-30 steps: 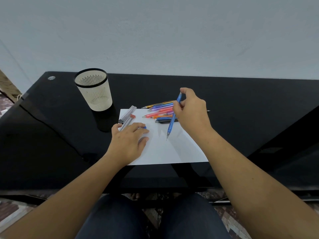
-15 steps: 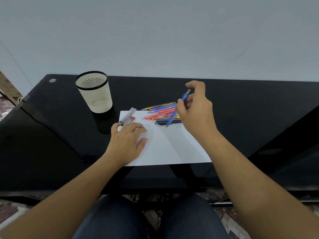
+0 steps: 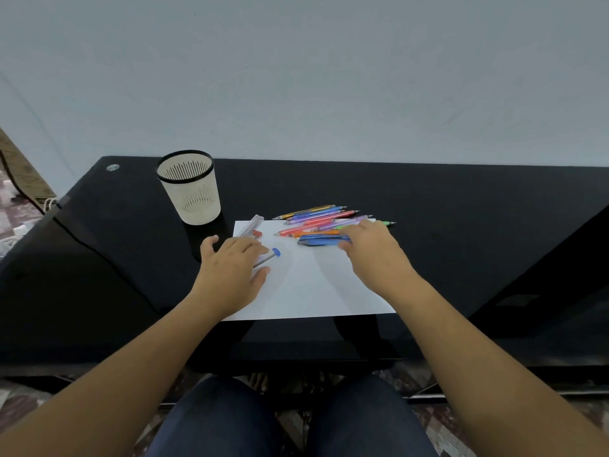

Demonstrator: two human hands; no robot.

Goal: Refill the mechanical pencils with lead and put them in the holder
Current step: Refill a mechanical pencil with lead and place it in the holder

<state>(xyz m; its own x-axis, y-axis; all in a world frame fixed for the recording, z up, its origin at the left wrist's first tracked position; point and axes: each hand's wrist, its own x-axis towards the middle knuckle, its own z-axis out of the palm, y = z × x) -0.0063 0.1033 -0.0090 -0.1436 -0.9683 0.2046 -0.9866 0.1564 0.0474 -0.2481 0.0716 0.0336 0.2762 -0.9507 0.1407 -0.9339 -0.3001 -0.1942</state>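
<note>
Print on the barrels is too small to read. On the white sheet of paper (image 3: pixel 316 291) the left hand (image 3: pixel 230 275) lies palm down at the left edge, fingers loosely straight over a blue-capped lead tube (image 3: pixel 272 254), while the right hand (image 3: pixel 372 255) reaches the sheet's far side, its fingertips at the end of a blue mechanical pencil (image 3: pixel 321 239) beside the pile of mechanical pencils (image 3: pixel 316 219); whether it is pinching or merely touching, I cannot tell. The slotted holder (image 3: pixel 194 199) stands upright on the black desk (image 3: pixel 461 225) just off the sheet's far-left corner; bare desk spreads right of the sheet, whose near edge nears the desk's front.
</note>
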